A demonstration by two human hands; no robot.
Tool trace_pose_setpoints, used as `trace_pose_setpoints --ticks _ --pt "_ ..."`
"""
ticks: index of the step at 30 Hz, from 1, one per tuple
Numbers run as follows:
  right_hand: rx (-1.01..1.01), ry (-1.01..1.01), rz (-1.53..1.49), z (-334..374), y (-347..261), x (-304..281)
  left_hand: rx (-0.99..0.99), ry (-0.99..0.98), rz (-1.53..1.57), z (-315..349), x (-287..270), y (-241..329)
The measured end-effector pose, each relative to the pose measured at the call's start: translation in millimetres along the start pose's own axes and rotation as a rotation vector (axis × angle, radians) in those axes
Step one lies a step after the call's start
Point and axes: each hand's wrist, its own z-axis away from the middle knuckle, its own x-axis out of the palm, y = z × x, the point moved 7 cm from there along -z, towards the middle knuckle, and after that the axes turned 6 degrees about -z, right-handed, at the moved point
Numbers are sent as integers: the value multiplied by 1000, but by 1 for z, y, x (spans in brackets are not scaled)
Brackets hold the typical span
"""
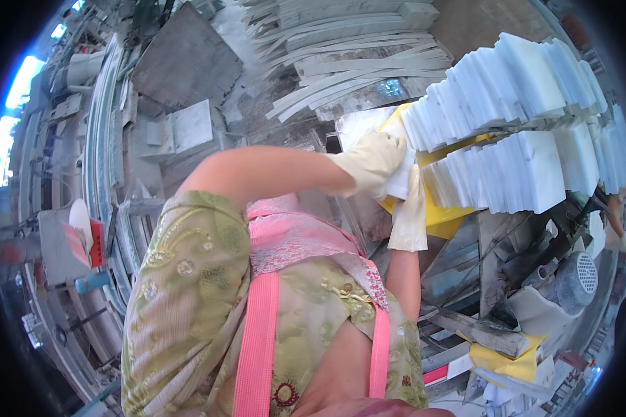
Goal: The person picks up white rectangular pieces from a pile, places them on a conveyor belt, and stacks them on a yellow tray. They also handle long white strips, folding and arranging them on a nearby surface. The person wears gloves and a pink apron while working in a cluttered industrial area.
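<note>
A person seen from above, in a patterned green top with a pink apron (257,354), works with two gloved hands at the left end of a near row of white slabs (497,170). That row is the landmark for every place given here.

The slabs in it stand on edge, side by side. Just beyond it runs a far row (501,90) of similar slabs. A yellow sheet (444,221) shows beneath the near row and past its left end.

Just off that left end, between the gloves, is one white slab (398,182). The left hand (377,158), reaching across, has its fingers curled in and appears to grip this slab from its left side. The right hand (412,212) has its fingers stretched up along the slab's right edge; whether they pinch it or only steady it cannot be told.

As for progress, most of the slabs in view seem already ranked in the two rows, while the one between the hands appears not yet in line. How many remain is not shown.

Beyond the near row and to its left lie long pale strips (355,52), loosely heaped. Far left of it is a red box (97,243). On the wearer's side of the row, toward its right, sit a grey motor (576,278) and, nearer still, a crumpled yellow cloth (511,358).
</note>
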Motion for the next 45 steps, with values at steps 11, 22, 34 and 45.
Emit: trace_pose_setpoints --ticks 11,22,34,45 --pt "-496 601 794 62 -13 -3 347 176 222 -10 13 -34" --pt "-544 948 1468 59 30 29 563 -31 1116 -58 22 -116" --pt "-373 900 1567 48 36 27 -45 -58 1713 -90 57 -390" --pt "-64 1221 1599 36 41 38 -440 19 1525 -175 115 -682"
